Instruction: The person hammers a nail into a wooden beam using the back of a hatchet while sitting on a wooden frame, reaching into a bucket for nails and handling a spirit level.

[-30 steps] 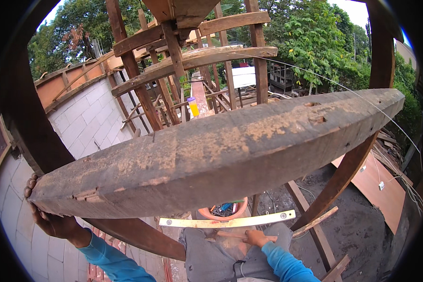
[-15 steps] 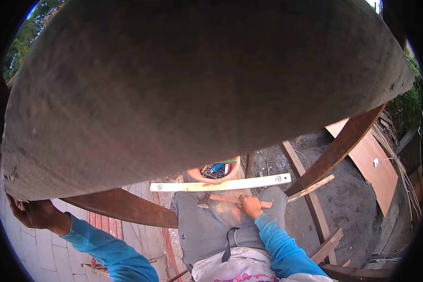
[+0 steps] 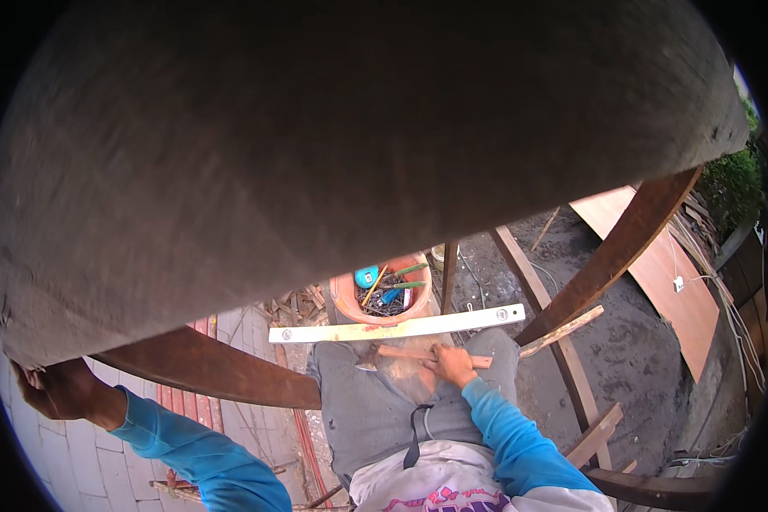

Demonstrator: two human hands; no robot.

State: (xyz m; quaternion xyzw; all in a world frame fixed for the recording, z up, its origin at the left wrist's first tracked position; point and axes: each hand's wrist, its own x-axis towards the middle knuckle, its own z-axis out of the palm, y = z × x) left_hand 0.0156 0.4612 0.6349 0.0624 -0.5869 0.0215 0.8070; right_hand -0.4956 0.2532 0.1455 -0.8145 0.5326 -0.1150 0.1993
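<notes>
A broad dark wooden board (image 3: pixel 358 162) fills the upper part of the view, close to the camera. At its lower left corner my left hand (image 3: pixel 64 392) is closed on the edge, its fingertips partly hidden by the board. My right hand (image 3: pixel 452 365) is wrapped around the wooden handle of a small hatchet (image 3: pixel 401 352) above my lap. The metal head points left. Just beyond the hatchet, a white spirit level (image 3: pixel 392 330) lies crosswise near my knees.
An orange bucket (image 3: pixel 340 299) holds nails, a turquoise tape measure (image 3: pixel 366 276), and pencils. Brown beams (image 3: pixel 222 371) slope on both sides of me. A plywood sheet (image 3: pixel 657 282) lies at the right on dark ground, with cables beside it. Grey paving (image 3: pixel 68 452) shows at left.
The board sits higher in the view, with its left end shifted further left, so more of the bucket and the tape measure show. Both hands keep their holds.
</notes>
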